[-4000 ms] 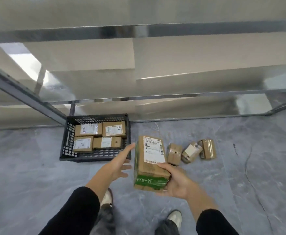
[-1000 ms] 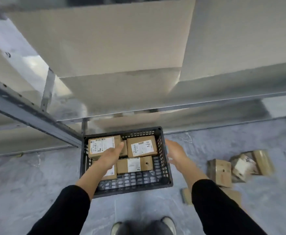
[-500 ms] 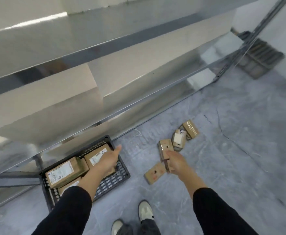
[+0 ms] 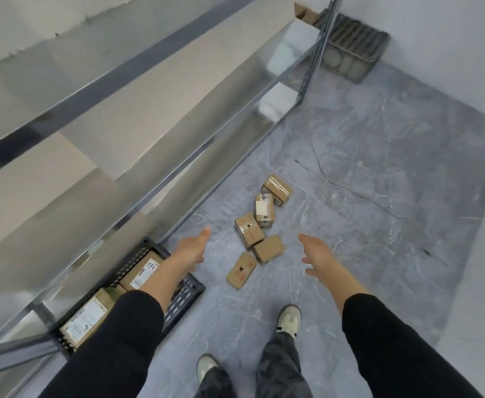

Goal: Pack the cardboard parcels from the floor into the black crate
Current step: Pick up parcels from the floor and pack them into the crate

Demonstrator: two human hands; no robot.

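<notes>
Several small cardboard parcels point(image 4: 248, 229) lie in a loose cluster on the grey floor, the nearest one point(image 4: 241, 270) flat and closest to my feet. The black crate point(image 4: 184, 294) sits at lower left beside the shelf, with labelled parcels point(image 4: 143, 270) inside; my left forearm hides much of it. My left hand point(image 4: 192, 248) is stretched out empty, fingers apart, left of the cluster. My right hand point(image 4: 317, 254) hovers empty and spread, right of the cluster. Neither hand touches a parcel.
A metal shelving rack point(image 4: 155, 133) runs diagonally along the left, its lowest shelf over the crate. A grey ribbed crate point(image 4: 350, 47) stands in the far corner by the white wall. My two shoes point(image 4: 288, 318) are on the floor below the parcels.
The view has swung further right, away from the crate. My right hand let go of the parcel it touched half a second ago and moved right; my left hand left the crate and reached forward.
</notes>
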